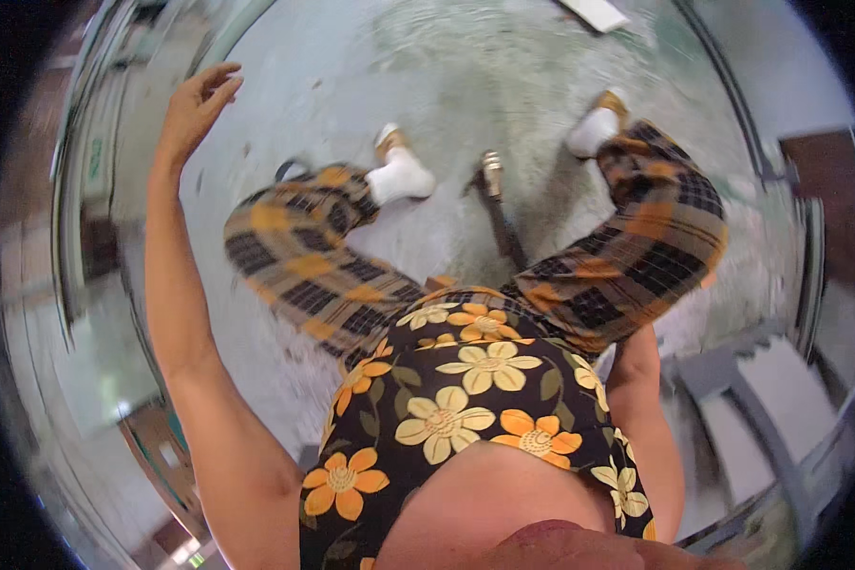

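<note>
My left hand (pixel 201 106) is stretched out to the far left above the floor. Its fingers are loosely bent, with the thumb apart, and nothing is in it. My right forearm (pixel 636 372) runs down beside my right thigh, and the thigh hides the hand. What that hand touches or holds does not show. On the floor between my feet lies a tool that looks like a hammer (pixel 492 174), with a shiny metal end and a dark handle pointing back toward me. Neither arm reaches toward it.
My bent legs are spread over a worn grey-green floor (pixel 342 85). A white flat piece (pixel 597 13) lies at the far edge. To the right stands a grey frame with pale panels (pixel 779 399). Blurred furniture-like shapes line the left side. A small dark object (pixel 293 170) is beside my left foot.
</note>
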### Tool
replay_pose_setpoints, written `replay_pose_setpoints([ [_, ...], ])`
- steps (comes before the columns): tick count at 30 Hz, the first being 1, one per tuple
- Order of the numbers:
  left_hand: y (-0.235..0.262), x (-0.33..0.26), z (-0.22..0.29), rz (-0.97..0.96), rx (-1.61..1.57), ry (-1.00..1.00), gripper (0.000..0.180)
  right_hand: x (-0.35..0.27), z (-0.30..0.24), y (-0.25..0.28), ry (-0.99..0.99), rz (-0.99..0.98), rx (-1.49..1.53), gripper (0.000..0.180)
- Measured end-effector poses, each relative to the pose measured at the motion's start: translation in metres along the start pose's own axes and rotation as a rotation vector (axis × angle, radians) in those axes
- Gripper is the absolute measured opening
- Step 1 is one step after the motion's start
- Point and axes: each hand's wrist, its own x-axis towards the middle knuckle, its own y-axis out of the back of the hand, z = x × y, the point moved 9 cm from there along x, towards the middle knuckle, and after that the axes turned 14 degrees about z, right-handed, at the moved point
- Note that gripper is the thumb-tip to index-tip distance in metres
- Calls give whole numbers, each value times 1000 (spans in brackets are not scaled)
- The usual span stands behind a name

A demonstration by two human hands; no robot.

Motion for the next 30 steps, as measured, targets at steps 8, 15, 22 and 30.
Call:
replay_pose_setpoints([
  [8, 17, -137, -160, 97, -156, 452, 37, 7, 13, 114, 73, -51, -187, 29],
  [15, -85, -278, -307, 250, -221, 520, 36, 49, -64, 173, 231, 28, -370, 29],
  [22, -197, -348, -278, 201, -350, 845, 32, 122, -153, 115, 435, 79, -461, 29],
  [30, -196, -400, -323, 371, -300, 1119, 34, 161, -258, 76, 603, 296, -552, 28],
])
